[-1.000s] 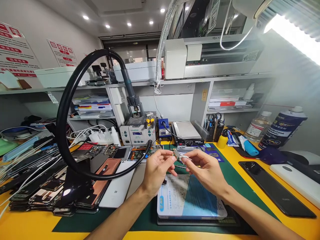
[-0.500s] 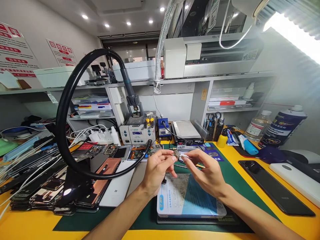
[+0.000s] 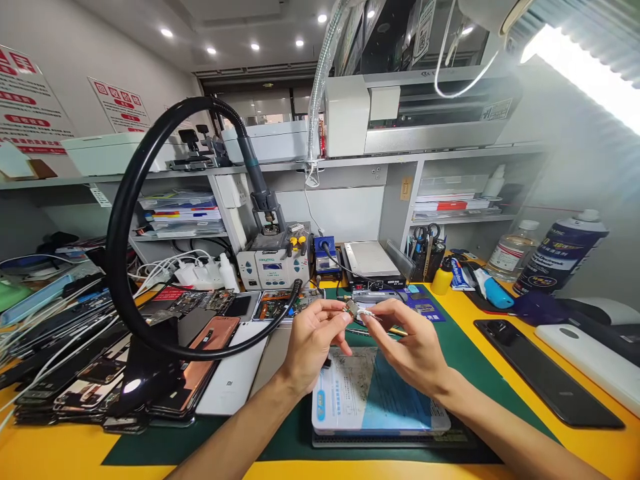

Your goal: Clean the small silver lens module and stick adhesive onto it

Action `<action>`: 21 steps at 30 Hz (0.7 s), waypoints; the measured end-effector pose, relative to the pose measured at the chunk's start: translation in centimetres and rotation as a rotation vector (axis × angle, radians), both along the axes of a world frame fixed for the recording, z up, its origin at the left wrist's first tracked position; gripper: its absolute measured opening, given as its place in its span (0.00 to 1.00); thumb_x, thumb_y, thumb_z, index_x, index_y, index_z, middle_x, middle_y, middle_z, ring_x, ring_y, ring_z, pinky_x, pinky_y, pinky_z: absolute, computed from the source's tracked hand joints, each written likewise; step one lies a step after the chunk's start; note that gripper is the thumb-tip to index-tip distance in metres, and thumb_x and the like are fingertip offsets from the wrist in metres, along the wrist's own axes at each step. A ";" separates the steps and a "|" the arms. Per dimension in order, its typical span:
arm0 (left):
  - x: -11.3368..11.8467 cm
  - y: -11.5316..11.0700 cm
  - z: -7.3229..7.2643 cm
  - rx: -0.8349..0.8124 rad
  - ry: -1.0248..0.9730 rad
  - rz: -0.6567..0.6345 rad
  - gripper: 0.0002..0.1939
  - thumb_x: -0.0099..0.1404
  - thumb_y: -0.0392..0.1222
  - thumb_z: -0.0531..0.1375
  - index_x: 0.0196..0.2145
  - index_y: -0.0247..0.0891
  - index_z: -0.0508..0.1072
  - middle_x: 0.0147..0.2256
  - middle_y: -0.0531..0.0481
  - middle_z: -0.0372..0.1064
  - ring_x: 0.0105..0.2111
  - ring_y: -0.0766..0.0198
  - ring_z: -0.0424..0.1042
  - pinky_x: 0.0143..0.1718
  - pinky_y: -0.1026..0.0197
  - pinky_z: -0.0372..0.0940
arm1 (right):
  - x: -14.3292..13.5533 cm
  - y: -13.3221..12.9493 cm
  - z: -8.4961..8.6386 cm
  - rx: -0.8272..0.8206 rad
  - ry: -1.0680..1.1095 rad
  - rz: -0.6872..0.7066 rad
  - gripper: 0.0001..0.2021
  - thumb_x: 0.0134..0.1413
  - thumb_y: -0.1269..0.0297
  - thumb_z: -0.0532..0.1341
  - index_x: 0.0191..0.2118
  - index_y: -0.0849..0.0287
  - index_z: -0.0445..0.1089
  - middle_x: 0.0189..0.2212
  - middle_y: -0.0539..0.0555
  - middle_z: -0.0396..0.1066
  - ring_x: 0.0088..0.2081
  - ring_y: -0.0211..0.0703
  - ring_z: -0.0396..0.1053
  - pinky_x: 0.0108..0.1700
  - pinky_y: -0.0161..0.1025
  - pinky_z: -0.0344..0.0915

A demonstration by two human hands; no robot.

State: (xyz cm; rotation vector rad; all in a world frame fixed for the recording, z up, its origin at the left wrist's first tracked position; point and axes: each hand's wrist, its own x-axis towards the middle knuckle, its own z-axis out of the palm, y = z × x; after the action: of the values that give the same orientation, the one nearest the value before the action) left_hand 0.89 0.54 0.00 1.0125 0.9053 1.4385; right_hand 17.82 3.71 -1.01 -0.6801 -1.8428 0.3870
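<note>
My left hand [image 3: 311, 343] pinches a small circuit board [image 3: 353, 307] with a grey metal shield between thumb and fingertips. Closed in a pinch as well, my right hand [image 3: 414, 343] holds a small white piece [image 3: 367, 313] against the board's right side; whether it is tissue, cotton or thin wire is too small to tell. Both hands hover over a flat white-and-blue box [image 3: 345, 400], which lies on a dark flat thing on the green mat [image 3: 240, 443]. The board's lower left part is hidden by my left fingers.
A thick black hose [image 3: 116, 220] arches over stacked phone parts [image 3: 90, 393] at left. Behind my hands stand a hot air station [image 3: 274, 268] and a flat heating plate [image 3: 370, 259]. A black phone [image 3: 545, 373], a yellow bottle [image 3: 442, 277] and a spray can [image 3: 560, 250] are at right.
The view has shifted very slightly. The board looks tilted a little differently between my fingertips, with the white piece still against it. Otherwise both hands keep nearly the same pose.
</note>
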 end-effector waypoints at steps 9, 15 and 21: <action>0.1 -0.1 0.3 -0.005 0.012 0.005 0.15 0.57 0.42 0.69 0.39 0.32 0.73 0.27 0.52 0.69 0.20 0.71 0.63 0.20 0.65 0.67 | 0.2 0.3 1.9 -0.698 0.215 0.197 0.19 0.52 0.48 0.68 0.34 0.60 0.70 0.20 0.48 0.71 0.20 0.36 0.66 0.23 0.34 0.66; -0.1 -0.1 0.4 -0.012 0.019 0.005 0.14 0.58 0.42 0.67 0.39 0.33 0.73 0.23 0.55 0.66 0.20 0.70 0.63 0.20 0.66 0.66 | 0.2 0.3 2.3 -0.723 0.243 0.226 0.19 0.50 0.49 0.70 0.36 0.61 0.73 0.19 0.48 0.72 0.19 0.34 0.66 0.23 0.33 0.64; -0.4 -0.1 0.4 -0.010 0.022 0.004 0.13 0.59 0.41 0.66 0.41 0.32 0.73 0.22 0.55 0.65 0.20 0.70 0.62 0.20 0.66 0.65 | 0.2 -0.1 2.2 -0.659 0.238 0.202 0.16 0.51 0.51 0.70 0.35 0.61 0.76 0.19 0.49 0.72 0.20 0.36 0.67 0.23 0.34 0.66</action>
State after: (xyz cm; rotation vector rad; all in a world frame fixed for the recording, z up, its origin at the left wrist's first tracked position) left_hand 0.49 0.49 0.43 1.0216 0.9302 1.4270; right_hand 17.97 3.63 1.20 -0.8408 -1.5509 1.1882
